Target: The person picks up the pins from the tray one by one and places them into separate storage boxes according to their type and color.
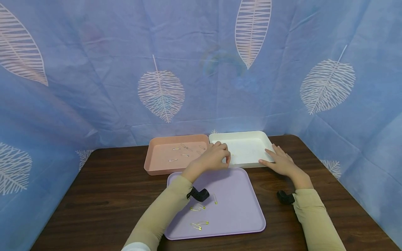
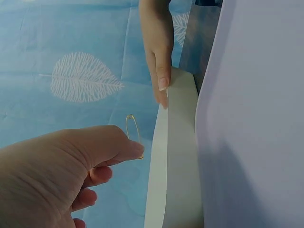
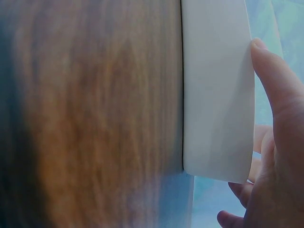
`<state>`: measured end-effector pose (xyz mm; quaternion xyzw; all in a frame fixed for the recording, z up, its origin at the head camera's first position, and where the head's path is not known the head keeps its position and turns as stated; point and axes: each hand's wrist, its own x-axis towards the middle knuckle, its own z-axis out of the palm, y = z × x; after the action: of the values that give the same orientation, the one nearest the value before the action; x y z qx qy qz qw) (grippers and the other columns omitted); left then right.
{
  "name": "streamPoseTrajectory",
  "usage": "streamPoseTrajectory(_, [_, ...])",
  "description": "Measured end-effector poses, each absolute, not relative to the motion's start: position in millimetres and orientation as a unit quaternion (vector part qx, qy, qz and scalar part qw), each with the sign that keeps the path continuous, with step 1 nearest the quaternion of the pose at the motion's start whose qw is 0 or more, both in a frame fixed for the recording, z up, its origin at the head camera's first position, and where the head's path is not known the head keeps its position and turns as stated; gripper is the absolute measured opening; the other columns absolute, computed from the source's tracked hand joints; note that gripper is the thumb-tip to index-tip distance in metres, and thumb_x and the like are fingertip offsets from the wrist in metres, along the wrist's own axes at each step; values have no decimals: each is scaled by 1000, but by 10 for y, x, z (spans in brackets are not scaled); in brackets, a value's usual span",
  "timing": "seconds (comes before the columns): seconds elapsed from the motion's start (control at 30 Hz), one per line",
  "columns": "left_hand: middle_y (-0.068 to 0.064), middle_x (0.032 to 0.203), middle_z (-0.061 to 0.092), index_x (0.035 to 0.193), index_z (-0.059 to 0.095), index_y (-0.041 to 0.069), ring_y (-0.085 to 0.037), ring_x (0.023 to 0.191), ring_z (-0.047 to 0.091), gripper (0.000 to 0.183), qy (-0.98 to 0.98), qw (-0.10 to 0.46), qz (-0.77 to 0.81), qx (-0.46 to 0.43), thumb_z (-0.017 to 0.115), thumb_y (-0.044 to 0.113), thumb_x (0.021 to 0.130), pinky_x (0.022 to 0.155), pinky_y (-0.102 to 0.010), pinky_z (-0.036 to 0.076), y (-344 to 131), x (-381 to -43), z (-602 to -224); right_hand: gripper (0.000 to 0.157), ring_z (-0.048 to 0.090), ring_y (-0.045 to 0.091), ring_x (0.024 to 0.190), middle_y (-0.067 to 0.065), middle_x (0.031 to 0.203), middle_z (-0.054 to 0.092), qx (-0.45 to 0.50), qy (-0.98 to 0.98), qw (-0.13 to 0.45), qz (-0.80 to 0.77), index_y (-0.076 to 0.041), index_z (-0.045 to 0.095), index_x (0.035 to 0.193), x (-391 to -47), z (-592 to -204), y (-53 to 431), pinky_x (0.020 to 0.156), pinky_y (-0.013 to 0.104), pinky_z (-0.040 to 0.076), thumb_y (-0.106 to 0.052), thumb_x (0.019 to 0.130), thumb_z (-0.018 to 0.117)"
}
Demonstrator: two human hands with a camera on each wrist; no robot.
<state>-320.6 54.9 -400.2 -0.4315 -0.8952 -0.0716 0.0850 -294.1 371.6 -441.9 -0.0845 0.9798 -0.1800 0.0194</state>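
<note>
My left hand (image 1: 214,157) pinches a gold safety pin (image 2: 130,116) between thumb and fingertips, near the front left of the white tray (image 1: 248,165). In the left wrist view the pin sticks up beyond the thumb. My right hand (image 1: 281,162) rests at the white tray's front right corner with fingers spread. Its thumb touches the rim in the right wrist view, and the other fingers lie along the right side, partly hidden. A small pin (image 1: 232,154) lies in the white tray, just right of my left hand.
A pink tray (image 1: 161,172) with several silver safety pins (image 1: 173,160) adjoins the white one on the left. Nearer stands a purple tray (image 1: 238,209) holding several yellow-headed safety pins (image 1: 202,222). All sit on a dark wooden table (image 1: 103,195) against a blue leaf-patterned cloth (image 1: 201,90).
</note>
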Motion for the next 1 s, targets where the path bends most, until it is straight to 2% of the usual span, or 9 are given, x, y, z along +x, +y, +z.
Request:
streamPoseTrajectory(0.2, [8, 98, 56, 80, 66, 29, -14, 90, 44, 7, -897, 98, -76, -424, 65, 26, 86, 73, -27, 29, 637, -3284, -3994, 85, 7, 53, 145, 34, 158, 8, -86, 981, 17, -176, 0, 31, 151, -2946, -4442, 3734, 108, 75, 9, -58, 93, 53])
streamPoseTrajectory(0.43, [6, 100, 56, 83, 68, 29, -15, 90, 43, 6, -906, 101, -97, -399, 65, 28, 88, 75, -28, 31, 739, -3397, -4018, 86, 7, 53, 145, 34, 158, 7, -83, 981, 18, -175, 1, 31, 150, -2942, -4451, 3737, 108, 75, 9, -59, 93, 53])
streamPoseTrajectory(0.73, [6, 100, 54, 85, 68, 29, -15, 90, 41, 6, -922, 110, -126, -348, 65, 29, 90, 74, -28, 28, 844, -3574, -4101, 86, 7, 53, 145, 34, 158, 8, -84, 981, 15, -175, 1, 31, 150, -2942, -4440, 3727, 108, 75, 10, -58, 93, 53])
streamPoseTrajectory(1.0, [6, 102, 56, 84, 68, 29, -16, 93, 43, 8, -937, 91, -139, -307, 65, 29, 91, 78, -32, 30, 906, -3698, -4136, 86, 7, 53, 145, 35, 157, 7, -83, 981, 16, -174, 2, 31, 150, -2950, -4423, 3716, 108, 75, 10, -58, 93, 53])
